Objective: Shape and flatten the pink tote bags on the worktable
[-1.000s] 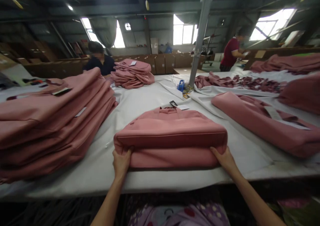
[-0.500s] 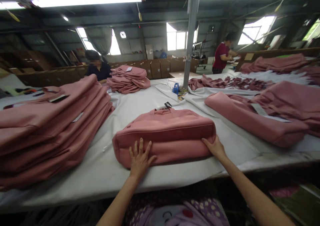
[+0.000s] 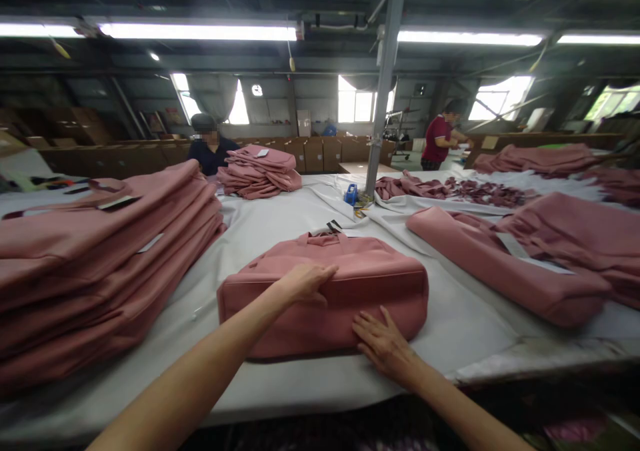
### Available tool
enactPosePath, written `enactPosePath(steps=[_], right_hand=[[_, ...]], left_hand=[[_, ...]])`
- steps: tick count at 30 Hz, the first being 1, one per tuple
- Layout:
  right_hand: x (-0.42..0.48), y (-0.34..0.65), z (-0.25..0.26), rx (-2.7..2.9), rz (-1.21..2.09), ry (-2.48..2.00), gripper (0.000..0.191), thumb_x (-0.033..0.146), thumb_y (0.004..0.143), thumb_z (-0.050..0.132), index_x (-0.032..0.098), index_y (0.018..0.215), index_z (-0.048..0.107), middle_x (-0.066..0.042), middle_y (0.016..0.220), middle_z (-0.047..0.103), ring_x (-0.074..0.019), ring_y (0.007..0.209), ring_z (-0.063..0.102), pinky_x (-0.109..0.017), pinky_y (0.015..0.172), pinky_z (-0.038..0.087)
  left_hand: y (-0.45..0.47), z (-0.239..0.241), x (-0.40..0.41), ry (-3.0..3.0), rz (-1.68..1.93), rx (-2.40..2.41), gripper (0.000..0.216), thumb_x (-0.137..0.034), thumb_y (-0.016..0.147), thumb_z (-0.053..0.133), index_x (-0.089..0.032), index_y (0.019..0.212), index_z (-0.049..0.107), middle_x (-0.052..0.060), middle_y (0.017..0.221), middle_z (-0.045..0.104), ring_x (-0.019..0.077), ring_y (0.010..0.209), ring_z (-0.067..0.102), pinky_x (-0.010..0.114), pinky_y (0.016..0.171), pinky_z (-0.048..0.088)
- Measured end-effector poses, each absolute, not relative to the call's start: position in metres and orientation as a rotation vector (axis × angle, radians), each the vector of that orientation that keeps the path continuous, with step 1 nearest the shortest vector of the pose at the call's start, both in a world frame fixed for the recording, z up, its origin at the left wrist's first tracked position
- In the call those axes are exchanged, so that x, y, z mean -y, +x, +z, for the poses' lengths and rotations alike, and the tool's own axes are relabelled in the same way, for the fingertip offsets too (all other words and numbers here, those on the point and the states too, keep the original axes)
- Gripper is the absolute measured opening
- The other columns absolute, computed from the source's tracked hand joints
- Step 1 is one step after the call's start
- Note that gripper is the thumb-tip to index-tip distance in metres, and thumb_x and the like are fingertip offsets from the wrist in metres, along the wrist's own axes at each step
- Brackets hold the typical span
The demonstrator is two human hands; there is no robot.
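Pink fabric bag [image 3: 350,271] lying flat near the front edge of the white-covered table [image 3: 280,218], handles and a hang tag at its far side. The left hand [image 3: 305,283] rests on the bag's top seam, fingers curled loosely over the ridge, pressing rather than pinching. The right hand [image 3: 383,344] lies palm-down against the near face, fingers spread and flat, nothing enclosed. The step in hand appears to be smoothing and squaring the bag. The next move would likely call for a firm hold at both ends to lift it without creasing. To the left stands a tall stack of pink bags [image 3: 100,258]; further bags [image 3: 525,264] lie to the right. A second stack [image 3: 260,171] sits at the far side, near a seated person [image 3: 210,151]; another person [image 3: 440,141] stands beyond the pole [image 3: 383,91]
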State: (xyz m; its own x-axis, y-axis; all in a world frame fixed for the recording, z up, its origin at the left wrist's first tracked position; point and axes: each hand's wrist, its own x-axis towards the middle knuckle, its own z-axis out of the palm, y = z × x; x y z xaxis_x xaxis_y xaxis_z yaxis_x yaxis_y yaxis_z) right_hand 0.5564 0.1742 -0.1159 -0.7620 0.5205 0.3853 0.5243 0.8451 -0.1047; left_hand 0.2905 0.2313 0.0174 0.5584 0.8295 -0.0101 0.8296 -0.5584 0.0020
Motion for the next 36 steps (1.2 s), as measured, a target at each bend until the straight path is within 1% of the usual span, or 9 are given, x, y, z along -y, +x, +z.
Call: enactPosePath(steps=[3, 6, 11, 14, 18, 25, 29, 31, 36], right_hand=[[-0.181, 0.553, -0.132, 2.698, 0.054, -0.869, 0.053, 0.026, 0.095, 0.046, 0.019, 0.145, 0.030, -0.012, 0.144, 0.041, -0.0298, 0.134, 0.035, -0.070, 0.108, 0.016], [-0.185, 0.553, -0.137, 2.712, 0.177, -0.975, 0.060, 0.035, 0.094, 0.048, 0.021, 0.147, 0.024, -0.011, 0.148, 0.035, -0.0291, 0.137, 0.030, -0.067, 0.111, 0.011], [-0.191, 0.552, -0.131, 2.632, 0.374, -1.053, 0.058, 0.045, 0.091, 0.052, 0.026, 0.143, 0.037, -0.010, 0.139, 0.048, -0.0290, 0.130, 0.040, -0.057, 0.113, 0.014], [-0.193, 0.549, -0.134, 2.589, 0.354, -1.042, 0.039, 0.044, 0.092, 0.050, 0.030, 0.129, 0.054, -0.006, 0.127, 0.059, -0.0274, 0.121, 0.048, -0.053, 0.110, 0.022], [-0.194, 0.544, -0.139, 2.603, 0.279, -1.053, 0.044, 0.045, 0.090, 0.054, 0.031, 0.132, 0.049, -0.004, 0.126, 0.060, -0.0268, 0.118, 0.050, -0.048, 0.104, 0.033], [-0.197, 0.577, -0.080, 2.740, 0.096, -0.858, 0.020, 0.030, 0.091, 0.052, 0.020, 0.101, 0.066, -0.007, 0.092, 0.069, -0.0221, 0.089, 0.063, -0.036, 0.088, 0.047], [-0.227, 0.607, -0.020, 2.752, -0.291, -0.738, 0.045, 0.019, 0.081, 0.060, 0.020, 0.125, 0.053, -0.014, 0.140, 0.045, -0.0318, 0.130, 0.039, -0.054, 0.108, 0.027], [-0.253, 0.611, -0.009, 2.827, -0.397, -0.778, 0.060, 0.013, 0.068, 0.067, 0.021, 0.125, 0.053, -0.016, 0.143, 0.041, -0.0365, 0.133, 0.034, -0.061, 0.108, 0.021], [-0.303, 0.608, -0.023, 2.928, -0.412, -0.983, 0.060, 0.002, 0.058, 0.059, 0.020, 0.115, 0.062, -0.014, 0.112, 0.061, -0.0295, 0.102, 0.059, -0.040, 0.085, 0.048]], left_hand=[[0.300, 0.013, -0.250, 2.759, -0.152, -1.335, 0.084, -0.041, 0.060, 0.080, -0.026, 0.135, 0.046, 0.007, 0.111, 0.069, 0.0264, 0.093, 0.066, 0.028, 0.072, 0.051], [0.306, 0.006, -0.250, 2.782, -0.247, -1.233, 0.042, -0.021, 0.072, 0.067, -0.029, 0.113, 0.064, 0.003, 0.092, 0.072, 0.0223, 0.084, 0.068, 0.025, 0.064, 0.048], [0.325, -0.013, -0.210, 2.851, -0.262, -1.219, 0.022, -0.011, 0.082, 0.053, -0.018, 0.097, 0.067, 0.009, 0.076, 0.069, 0.0228, 0.074, 0.067, 0.028, 0.062, 0.050], [0.341, -0.043, -0.180, 2.842, -0.246, -1.374, 0.028, -0.004, 0.084, 0.043, -0.011, 0.102, 0.064, 0.014, 0.081, 0.067, 0.0260, 0.074, 0.067, 0.034, 0.061, 0.053], [0.342, -0.095, -0.159, 2.838, -0.131, -1.623, 0.047, 0.001, 0.082, 0.039, -0.008, 0.126, 0.053, 0.025, 0.120, 0.059, 0.0338, 0.106, 0.061, 0.048, 0.084, 0.052], [0.323, -0.131, -0.163, 2.832, 0.150, -1.662, 0.059, 0.000, 0.081, 0.041, -0.018, 0.137, 0.045, 0.017, 0.135, 0.051, 0.0314, 0.124, 0.049, 0.048, 0.103, 0.040], [0.328, -0.117, -0.159, 2.771, 0.114, -1.622, 0.053, -0.006, 0.085, 0.040, -0.015, 0.137, 0.042, 0.021, 0.134, 0.050, 0.0329, 0.124, 0.046, 0.051, 0.104, 0.037], [0.331, -0.109, -0.158, 2.772, 0.066, -1.606, 0.051, -0.011, 0.087, 0.042, -0.015, 0.138, 0.040, 0.020, 0.133, 0.050, 0.0322, 0.124, 0.045, 0.050, 0.104, 0.036], [0.328, -0.076, -0.167, 2.786, -0.050, -1.572, 0.046, -0.019, 0.087, 0.048, -0.017, 0.133, 0.044, 0.017, 0.116, 0.059, 0.0284, 0.108, 0.056, 0.043, 0.094, 0.043]])
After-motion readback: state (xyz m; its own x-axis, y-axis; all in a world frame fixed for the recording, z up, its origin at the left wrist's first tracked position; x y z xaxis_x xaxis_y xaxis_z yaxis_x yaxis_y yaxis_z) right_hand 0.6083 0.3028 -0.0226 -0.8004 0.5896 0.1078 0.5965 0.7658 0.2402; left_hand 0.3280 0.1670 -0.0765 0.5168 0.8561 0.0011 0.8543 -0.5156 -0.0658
